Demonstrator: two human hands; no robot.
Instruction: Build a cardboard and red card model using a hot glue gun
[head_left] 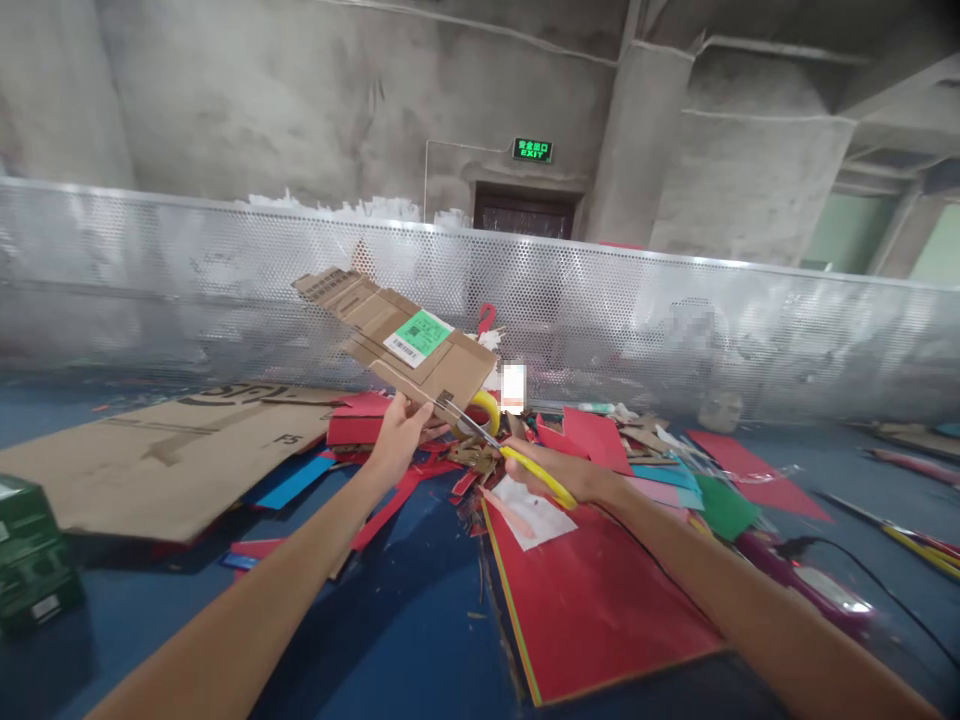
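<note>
My left hand (403, 437) grips the lower edge of a flattened cardboard box (457, 365), which is raised and tilted above the table. A green and white label (418, 337) sticks to its face. My right hand (536, 465) is closed round the yellow handles of a pair of scissors (480, 432). Their blades reach to the cardboard's lower right corner, close to my left fingers; whether the cardboard lies between the blades I cannot tell. Behind the blades, a roll of yellow tape (487, 408) is partly hidden.
A large cardboard sheet (202, 465) lies left, near a dark green box (34, 560). Red paper sheets (600, 610) lie under my right forearm. Paper scraps crowd the middle. More yellow-handled scissors (911, 540) and a purple corded tool (802, 580) lie right. A perforated metal panel (637, 320) borders the back.
</note>
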